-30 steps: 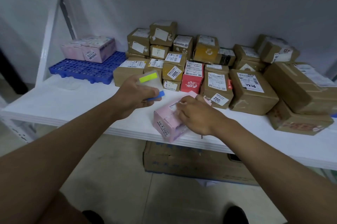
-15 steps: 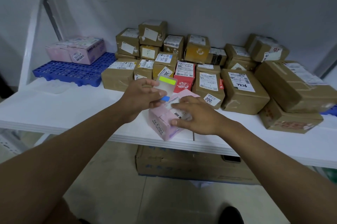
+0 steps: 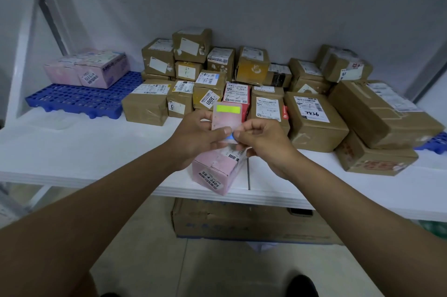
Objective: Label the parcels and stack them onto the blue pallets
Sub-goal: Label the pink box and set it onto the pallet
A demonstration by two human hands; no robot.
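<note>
Bare forearms, no sleeves, watch or rings visible; dark shoes [image 3: 305,285] at bottom edge.

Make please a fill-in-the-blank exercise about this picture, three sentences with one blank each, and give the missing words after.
1. The left hand holds up a sticker sheet with a strip of ____ colour across its top.
2. The right hand pinches a small ____ sticker at the sheet's lower edge.
3. Two pink boxes already stand on the ____ pallet at the left of the shelf.

Missing words: yellow-green; blue; blue
</note>
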